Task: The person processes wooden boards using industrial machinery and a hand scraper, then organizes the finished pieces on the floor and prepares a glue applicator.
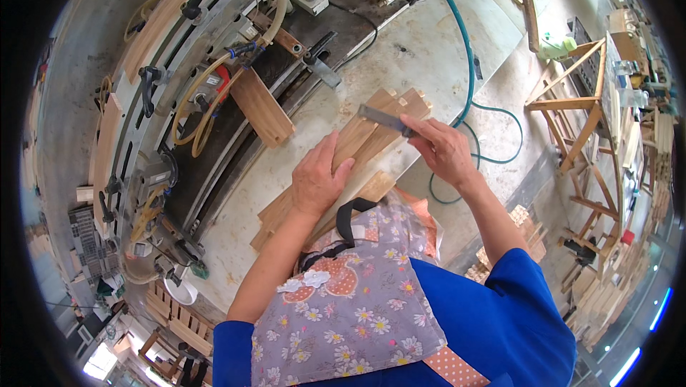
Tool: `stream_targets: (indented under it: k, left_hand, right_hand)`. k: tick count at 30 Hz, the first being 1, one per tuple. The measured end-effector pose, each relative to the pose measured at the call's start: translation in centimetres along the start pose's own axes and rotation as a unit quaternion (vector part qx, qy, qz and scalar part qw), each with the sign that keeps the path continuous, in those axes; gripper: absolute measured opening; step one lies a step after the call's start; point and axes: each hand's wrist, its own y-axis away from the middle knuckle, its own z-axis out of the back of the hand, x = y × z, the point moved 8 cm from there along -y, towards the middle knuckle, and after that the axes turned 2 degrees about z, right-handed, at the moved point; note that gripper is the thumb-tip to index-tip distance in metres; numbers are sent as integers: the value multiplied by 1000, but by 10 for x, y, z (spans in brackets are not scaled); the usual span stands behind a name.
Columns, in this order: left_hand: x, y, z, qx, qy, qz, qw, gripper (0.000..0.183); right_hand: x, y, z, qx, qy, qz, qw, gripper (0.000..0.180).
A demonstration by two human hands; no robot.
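Two narrow wooden boards (351, 143) lie side by side on the pale worktable, with short pale pegs (402, 102) at their far ends. My left hand (320, 175) holds them down from above, fingers along the left side and thumb across the top. My right hand (442, 151) grips a flat metal hand tool (381, 118), perhaps a file. Its blade lies across the boards near the pegged ends. Below my left forearm the boards' near ends (262, 231) stick out. Another piece of wood (377, 186) lies at the table edge by my apron (348, 328).
On the left stands a woodworking machine with clamps, hoses (201, 119) and a board (262, 111) in it. A teal air hose (465, 28) crosses the worktable (423, 46) and loops down on the right. A hammer (528, 9), a green-capped bottle (557, 46) and wooden frames (571, 103) are beyond.
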Motion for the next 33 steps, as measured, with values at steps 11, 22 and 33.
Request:
stream_targets:
  k: [11, 22, 33]
  left_hand:
    - [-3, 1, 0, -2, -31, -20, 999, 64]
    - [19, 35, 31, -11, -83, 55, 995, 82]
    - [32, 43, 18, 55, -95, 130, 985, 93]
  right_hand:
    - [-14, -1, 5, -110, -13, -60, 992, 44]
    - [-61, 48, 21, -17, -278, -248, 928, 41]
    - [-15, 19, 29, 180, -14, -141, 974, 35]
